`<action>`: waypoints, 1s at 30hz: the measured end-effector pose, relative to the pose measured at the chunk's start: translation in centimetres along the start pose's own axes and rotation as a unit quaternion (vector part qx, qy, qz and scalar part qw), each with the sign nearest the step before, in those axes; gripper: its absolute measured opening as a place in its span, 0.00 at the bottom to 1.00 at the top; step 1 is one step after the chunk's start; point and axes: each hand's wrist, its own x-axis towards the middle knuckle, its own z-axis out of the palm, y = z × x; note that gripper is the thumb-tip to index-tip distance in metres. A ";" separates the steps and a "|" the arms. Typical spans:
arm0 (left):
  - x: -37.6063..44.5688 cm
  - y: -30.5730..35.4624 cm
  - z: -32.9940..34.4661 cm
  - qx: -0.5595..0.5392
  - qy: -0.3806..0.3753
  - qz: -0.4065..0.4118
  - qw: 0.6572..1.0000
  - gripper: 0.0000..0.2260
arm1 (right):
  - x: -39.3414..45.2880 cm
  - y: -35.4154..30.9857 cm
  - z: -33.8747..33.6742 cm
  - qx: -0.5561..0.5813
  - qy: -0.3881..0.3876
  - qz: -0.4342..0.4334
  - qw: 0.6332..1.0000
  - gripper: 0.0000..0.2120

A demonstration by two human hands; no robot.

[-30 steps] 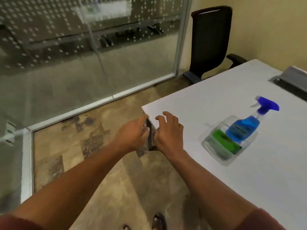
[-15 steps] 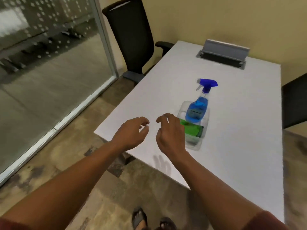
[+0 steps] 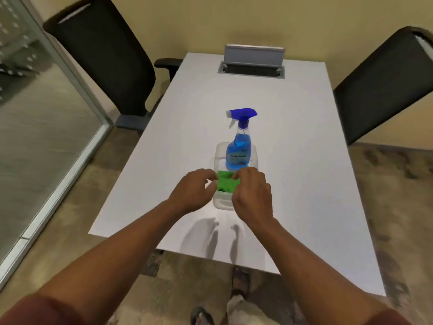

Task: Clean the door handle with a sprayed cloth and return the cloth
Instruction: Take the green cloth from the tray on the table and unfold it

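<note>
A frosted glass wall with a pale metal frame (image 3: 54, 146) is running along the nine o'clock side of the view, above a mottled brown stone floor (image 3: 77, 221). A black mesh-backed office chair (image 3: 100, 57) is standing at about ten o'clock, tucked beside the left edge of a long white rectangular table (image 3: 293, 160) that is filling the middle. The person's left hand (image 3: 193, 192) is hovering over the near part of the table, fingers loosely curled and holding nothing, its fingertips just beside the left edge of a folded bright green cloth (image 3: 226, 182). That cloth is lying in the near end of a clear plastic rectangular tray (image 3: 222, 202) at the centre of the table. In the far end of the same tray, toward twelve o'clock from the cloth, a clear spray bottle of blue liquid with a dark blue trigger head (image 3: 239, 146) is standing upright, nozzle pointing left. Beyond it, at the far end of the table, a grey metal cable box with a raised lid (image 3: 254, 56) is sitting in the tabletop. The right hand (image 3: 253, 193) is hanging over the tray's right side, fingers bent and empty, with fingertips at the cloth's right edge; whether they are touching it I cannot tell. A second black office chair (image 3: 384, 87) is standing at two o'clock.
</note>
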 end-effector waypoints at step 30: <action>16.2 -1.9 11.5 0.303 -0.232 -0.021 0.924 0.16 | 5.6 9.0 2.1 -0.054 -0.069 0.058 0.994 0.14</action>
